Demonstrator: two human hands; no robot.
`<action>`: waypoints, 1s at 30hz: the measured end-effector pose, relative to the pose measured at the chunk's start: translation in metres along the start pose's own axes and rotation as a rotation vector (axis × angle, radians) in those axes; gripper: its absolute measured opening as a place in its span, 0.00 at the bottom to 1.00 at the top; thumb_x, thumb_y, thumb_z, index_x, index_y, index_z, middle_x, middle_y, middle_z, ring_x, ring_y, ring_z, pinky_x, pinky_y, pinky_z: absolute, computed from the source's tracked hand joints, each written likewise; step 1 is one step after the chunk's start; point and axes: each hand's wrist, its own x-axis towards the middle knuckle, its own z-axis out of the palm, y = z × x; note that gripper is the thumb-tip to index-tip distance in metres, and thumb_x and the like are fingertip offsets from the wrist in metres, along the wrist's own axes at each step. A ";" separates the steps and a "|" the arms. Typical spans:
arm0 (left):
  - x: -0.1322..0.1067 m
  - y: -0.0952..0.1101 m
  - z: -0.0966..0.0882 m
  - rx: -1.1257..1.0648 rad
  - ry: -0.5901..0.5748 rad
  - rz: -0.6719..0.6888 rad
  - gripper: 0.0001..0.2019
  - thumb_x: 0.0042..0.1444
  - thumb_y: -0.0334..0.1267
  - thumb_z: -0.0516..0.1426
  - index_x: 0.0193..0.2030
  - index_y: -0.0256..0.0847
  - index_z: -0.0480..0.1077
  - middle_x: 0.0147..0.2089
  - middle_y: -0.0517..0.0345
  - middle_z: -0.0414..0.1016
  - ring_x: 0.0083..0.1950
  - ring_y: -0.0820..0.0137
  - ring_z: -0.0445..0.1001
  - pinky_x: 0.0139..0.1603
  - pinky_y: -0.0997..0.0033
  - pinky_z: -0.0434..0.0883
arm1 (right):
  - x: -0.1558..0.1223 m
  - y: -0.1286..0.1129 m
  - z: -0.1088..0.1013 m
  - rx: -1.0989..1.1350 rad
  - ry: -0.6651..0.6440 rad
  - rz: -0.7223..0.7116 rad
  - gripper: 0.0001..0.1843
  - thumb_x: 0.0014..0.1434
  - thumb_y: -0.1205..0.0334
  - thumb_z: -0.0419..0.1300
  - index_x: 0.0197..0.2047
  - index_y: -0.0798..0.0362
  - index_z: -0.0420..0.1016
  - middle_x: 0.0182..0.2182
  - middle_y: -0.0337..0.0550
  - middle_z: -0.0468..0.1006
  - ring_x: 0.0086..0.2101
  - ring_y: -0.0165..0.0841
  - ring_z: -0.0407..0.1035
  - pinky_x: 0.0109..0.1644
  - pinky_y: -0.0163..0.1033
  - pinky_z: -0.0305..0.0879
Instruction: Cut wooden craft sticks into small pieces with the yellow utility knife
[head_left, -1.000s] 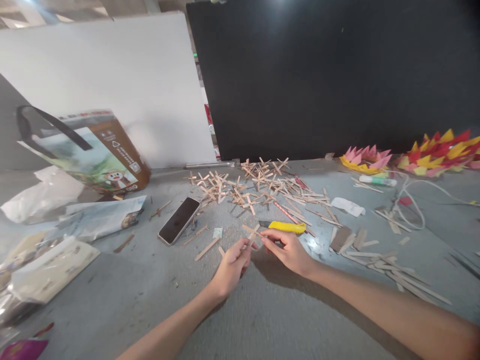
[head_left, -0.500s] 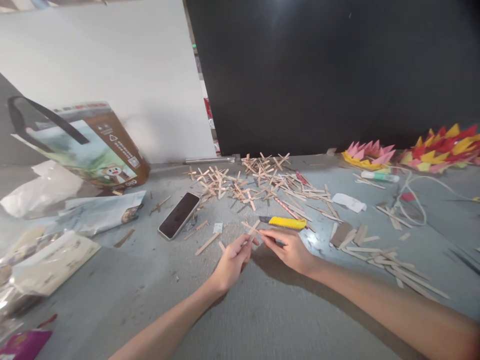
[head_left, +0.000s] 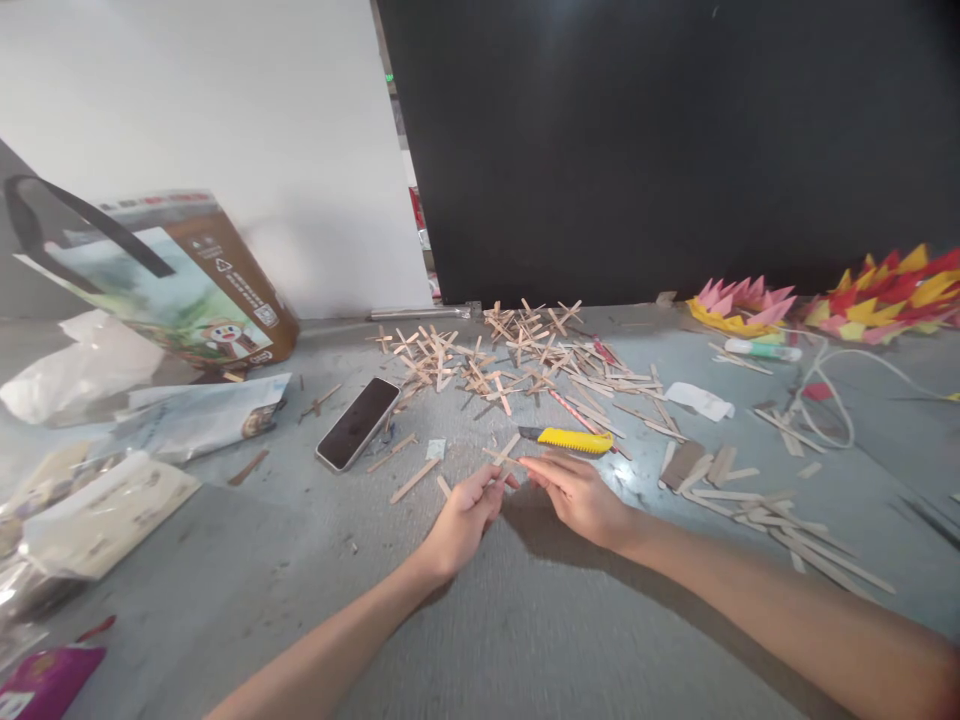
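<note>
Between my two hands, just above the grey tabletop, is a pair of crossed wooden sticks (head_left: 507,451). My left hand (head_left: 465,512) is closed, its thumb and fingers pinching one stick from below. My right hand (head_left: 574,495) is closed too, its fingertips pinching the right end of the other stick. A yellow box cutter (head_left: 574,440) lies just beyond my right fingers, its dark end pointing left. Farther back is a heap of crossed stick pieces (head_left: 480,365). Loose wooden sticks (head_left: 780,525) lie to the right of my right hand.
A phone (head_left: 358,425) lies left of the heap. At the far left stand a printed bag (head_left: 217,285) and plastic packets (head_left: 105,510). Folded-paper rings (head_left: 739,308), a glue stick (head_left: 761,350) and a white cable (head_left: 847,400) are on the right. A black panel (head_left: 660,150) rises behind.
My hands stay nearly in place around the crossed sticks. The view has shifted slightly, and the things on the table keep their positions.
</note>
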 end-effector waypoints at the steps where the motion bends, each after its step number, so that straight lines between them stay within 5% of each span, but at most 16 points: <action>1: 0.000 0.000 0.000 -0.002 -0.001 -0.001 0.23 0.72 0.57 0.50 0.52 0.38 0.70 0.24 0.72 0.48 0.25 0.74 0.45 0.26 0.73 0.48 | -0.001 -0.002 0.002 -0.002 -0.001 0.004 0.22 0.75 0.70 0.51 0.67 0.47 0.74 0.40 0.47 0.83 0.40 0.40 0.78 0.45 0.47 0.78; 8: 0.001 0.001 0.003 0.000 0.029 0.013 0.23 0.71 0.58 0.51 0.50 0.37 0.70 0.24 0.71 0.50 0.25 0.75 0.48 0.26 0.74 0.50 | -0.002 -0.010 0.009 0.032 0.009 0.112 0.18 0.77 0.67 0.52 0.64 0.48 0.74 0.40 0.47 0.83 0.39 0.38 0.79 0.45 0.45 0.78; 21: 0.006 0.000 -0.005 -0.286 0.001 -0.077 0.28 0.69 0.65 0.49 0.54 0.40 0.67 0.22 0.75 0.42 0.22 0.76 0.37 0.22 0.77 0.40 | 0.006 -0.011 0.004 0.068 0.021 0.114 0.15 0.77 0.63 0.54 0.61 0.47 0.76 0.44 0.48 0.85 0.45 0.40 0.80 0.51 0.47 0.77; 30: 0.006 -0.003 -0.005 -0.247 0.024 -0.085 0.23 0.66 0.59 0.58 0.53 0.42 0.65 0.23 0.75 0.48 0.22 0.78 0.42 0.22 0.78 0.43 | 0.005 -0.013 0.001 0.077 -0.007 0.193 0.10 0.76 0.59 0.56 0.53 0.48 0.78 0.37 0.45 0.83 0.35 0.37 0.77 0.41 0.42 0.72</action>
